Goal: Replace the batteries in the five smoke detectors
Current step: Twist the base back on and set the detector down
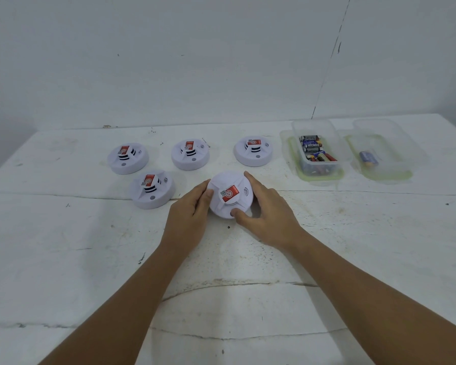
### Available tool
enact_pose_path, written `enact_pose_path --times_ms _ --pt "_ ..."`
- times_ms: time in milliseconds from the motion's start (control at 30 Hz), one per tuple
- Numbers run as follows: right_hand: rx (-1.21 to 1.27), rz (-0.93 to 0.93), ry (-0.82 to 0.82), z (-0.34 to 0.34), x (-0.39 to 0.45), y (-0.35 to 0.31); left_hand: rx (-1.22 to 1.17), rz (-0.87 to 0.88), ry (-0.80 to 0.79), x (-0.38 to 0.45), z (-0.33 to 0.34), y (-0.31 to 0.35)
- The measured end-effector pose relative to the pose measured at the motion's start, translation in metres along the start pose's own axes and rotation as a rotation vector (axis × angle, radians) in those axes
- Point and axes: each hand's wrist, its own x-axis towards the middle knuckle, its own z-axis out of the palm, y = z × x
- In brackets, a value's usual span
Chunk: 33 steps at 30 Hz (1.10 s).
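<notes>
Five round white smoke detectors with red labels lie on the white table (63,259). Three form a back row: left detector (128,158), middle detector (190,154), right detector (253,150). A fourth detector (152,189) lies in front at the left. The fifth detector (231,194) is tilted up off the table between my hands. My left hand (188,217) grips its left rim, and my right hand (266,212) holds its right rim with the thumb on the front edge.
At the back right stand two clear plastic tubs on green-rimmed lids. The nearer tub (317,150) holds several batteries; the farther tub (381,154) holds one blue battery (368,159). A white wall rises behind the table.
</notes>
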Motion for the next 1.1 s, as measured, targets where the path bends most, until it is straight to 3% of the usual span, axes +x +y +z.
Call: enact_pose_path --times_ms 1100 --pt "0.002 0.005 0.002 -0.0004 -0.0011 -0.0030 0.009 -0.010 0.015 0.0001 0.0018 0.0001"
